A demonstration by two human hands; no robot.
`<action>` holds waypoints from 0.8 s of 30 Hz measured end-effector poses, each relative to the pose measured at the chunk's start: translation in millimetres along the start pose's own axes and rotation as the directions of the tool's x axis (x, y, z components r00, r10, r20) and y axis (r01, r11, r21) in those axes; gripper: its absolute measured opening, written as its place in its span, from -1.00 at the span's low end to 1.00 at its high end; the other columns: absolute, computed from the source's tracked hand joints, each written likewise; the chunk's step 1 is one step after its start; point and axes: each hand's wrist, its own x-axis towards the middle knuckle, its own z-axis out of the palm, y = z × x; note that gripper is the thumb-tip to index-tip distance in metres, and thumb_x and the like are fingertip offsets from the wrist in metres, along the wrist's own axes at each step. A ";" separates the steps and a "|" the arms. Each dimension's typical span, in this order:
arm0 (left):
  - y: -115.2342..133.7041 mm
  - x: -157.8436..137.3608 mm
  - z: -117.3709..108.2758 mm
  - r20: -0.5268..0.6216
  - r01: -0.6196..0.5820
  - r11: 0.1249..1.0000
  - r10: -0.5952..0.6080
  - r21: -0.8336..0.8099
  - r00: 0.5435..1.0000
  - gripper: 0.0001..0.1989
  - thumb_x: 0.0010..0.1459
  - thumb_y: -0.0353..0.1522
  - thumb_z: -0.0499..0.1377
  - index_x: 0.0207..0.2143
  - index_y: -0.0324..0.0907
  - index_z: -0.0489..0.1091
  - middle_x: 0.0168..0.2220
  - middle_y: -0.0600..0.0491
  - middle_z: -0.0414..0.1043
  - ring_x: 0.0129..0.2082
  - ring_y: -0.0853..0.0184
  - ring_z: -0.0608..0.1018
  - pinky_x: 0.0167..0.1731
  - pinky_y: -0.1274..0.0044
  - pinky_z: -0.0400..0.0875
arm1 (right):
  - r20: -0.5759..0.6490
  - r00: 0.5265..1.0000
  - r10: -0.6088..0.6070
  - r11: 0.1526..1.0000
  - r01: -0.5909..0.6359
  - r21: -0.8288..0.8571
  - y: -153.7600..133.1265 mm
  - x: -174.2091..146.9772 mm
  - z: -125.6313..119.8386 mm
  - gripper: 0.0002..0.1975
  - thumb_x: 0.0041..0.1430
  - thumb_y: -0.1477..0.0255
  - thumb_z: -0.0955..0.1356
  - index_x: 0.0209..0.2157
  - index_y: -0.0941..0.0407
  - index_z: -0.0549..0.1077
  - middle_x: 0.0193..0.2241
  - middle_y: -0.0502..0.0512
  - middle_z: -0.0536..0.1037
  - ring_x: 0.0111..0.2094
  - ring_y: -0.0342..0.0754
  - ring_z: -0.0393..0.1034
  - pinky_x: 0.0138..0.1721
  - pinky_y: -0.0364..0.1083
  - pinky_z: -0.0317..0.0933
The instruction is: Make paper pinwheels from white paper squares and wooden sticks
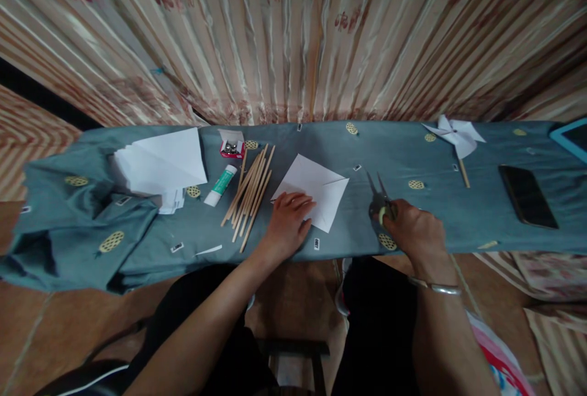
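Observation:
A white paper square (308, 179) lies turned like a diamond on the table, with a slit running in from its right corner. My left hand (290, 220) rests on its lower left part, fingers stretched flat over the paper. To the right of the sheet, my right hand (415, 228) grips a pair of scissors (378, 199) by the handles. The scissor blades are parted and point away from me, apart from the paper. Just left of the sheet lies a loose bundle of wooden sticks (250, 191).
Left of the sticks are a glue stick (221, 185), a small red box (232, 149) of metal pieces and stacked white paper (162, 161). At right lie a paper pinwheel (455, 135), a phone (527, 196) and a blue-edged tablet (571, 139). A curtain (293, 35) hangs behind the table.

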 end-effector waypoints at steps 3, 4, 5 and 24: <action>5.6 2.8 5.7 0.071 -0.010 0.999 0.008 0.035 0.997 -0.62 0.19 -0.47 0.14 0.08 -0.17 0.43 0.16 -0.13 0.43 0.23 0.08 0.35 0.29 0.07 0.09 | 0.004 1.000 -0.011 1.000 0.011 -0.005 -0.8 6.9 -1.7 -0.60 0.19 0.18 0.34 -0.08 0.18 0.53 -0.41 0.33 0.63 -0.30 0.29 0.59 -0.33 0.05 0.32; 7.0 3.9 7.3 0.083 -0.017 0.999 0.013 0.043 0.996 -0.61 0.19 -0.48 0.14 0.09 -0.18 0.42 0.18 -0.14 0.41 0.25 0.08 0.33 0.30 0.05 0.07 | 0.001 1.000 -0.014 1.000 0.014 -0.007 -0.6 9.1 -3.0 -0.60 0.18 0.19 0.35 -0.08 0.18 0.52 -0.40 0.33 0.64 -0.29 0.28 0.59 -0.32 0.05 0.32; 8.3 5.2 8.7 0.091 -0.022 0.998 0.017 0.053 0.996 -0.60 0.20 -0.48 0.13 0.10 -0.19 0.41 0.20 -0.15 0.39 0.27 0.08 0.31 0.31 0.04 0.04 | -0.002 1.000 -0.015 1.000 0.015 -0.010 -0.2 11.1 -4.5 -0.60 0.18 0.20 0.35 -0.07 0.19 0.52 -0.39 0.32 0.64 -0.28 0.28 0.59 -0.31 0.05 0.32; 8.8 11.4 15.3 0.114 -0.003 0.994 -0.009 0.109 0.993 -0.57 0.26 -0.35 0.14 0.17 -0.25 0.31 0.29 -0.19 0.25 0.35 0.08 0.20 0.35 0.07 -0.06 | -0.426 0.892 -0.151 0.720 0.395 0.571 -79.7 41.8 27.1 -0.31 0.18 0.11 0.35 0.20 0.28 0.29 0.18 0.46 0.40 0.23 0.25 0.26 0.18 0.24 0.18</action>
